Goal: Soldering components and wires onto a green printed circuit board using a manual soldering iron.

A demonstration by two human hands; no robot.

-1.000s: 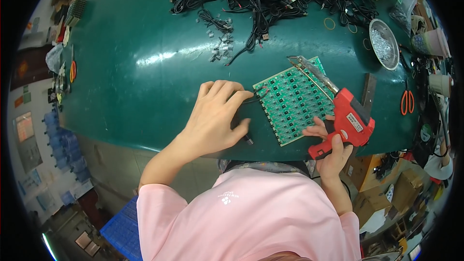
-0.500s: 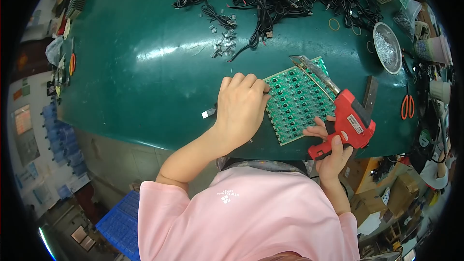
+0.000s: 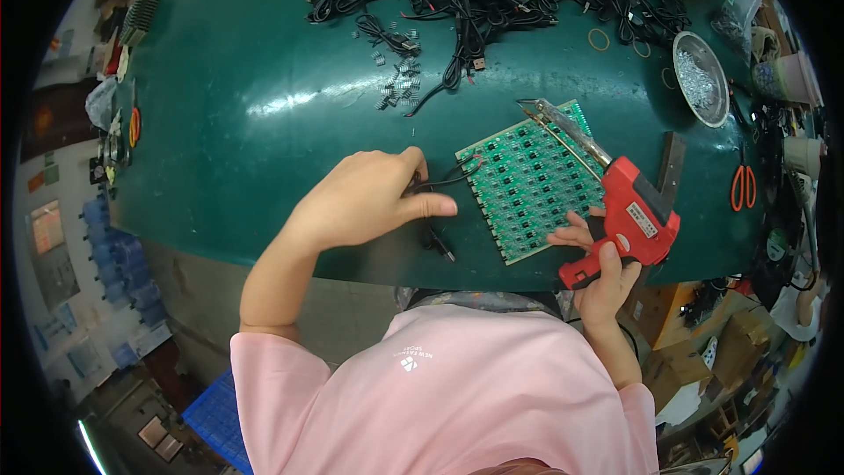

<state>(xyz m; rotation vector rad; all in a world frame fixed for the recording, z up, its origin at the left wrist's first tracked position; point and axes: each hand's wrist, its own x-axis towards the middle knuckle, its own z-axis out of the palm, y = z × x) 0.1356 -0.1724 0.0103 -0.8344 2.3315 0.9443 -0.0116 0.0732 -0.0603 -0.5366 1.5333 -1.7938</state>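
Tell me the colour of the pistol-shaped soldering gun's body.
Red, with a metal tip; the pistol-shaped soldering gun in the right hand shows best in the head view.

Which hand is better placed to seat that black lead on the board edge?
Left. The left hand already pinches the black lead right at the green circuit board's near-left edge. The right hand is full, gripping the red soldering gun over the board's right side.

**Labels and cartons around the green table**

A small pale rectangular label sits on the red soldering gun's body. Below the green table, at its right end, stand brown cardboard cartons. Left of the table, coloured rectangular signs show, blurred.
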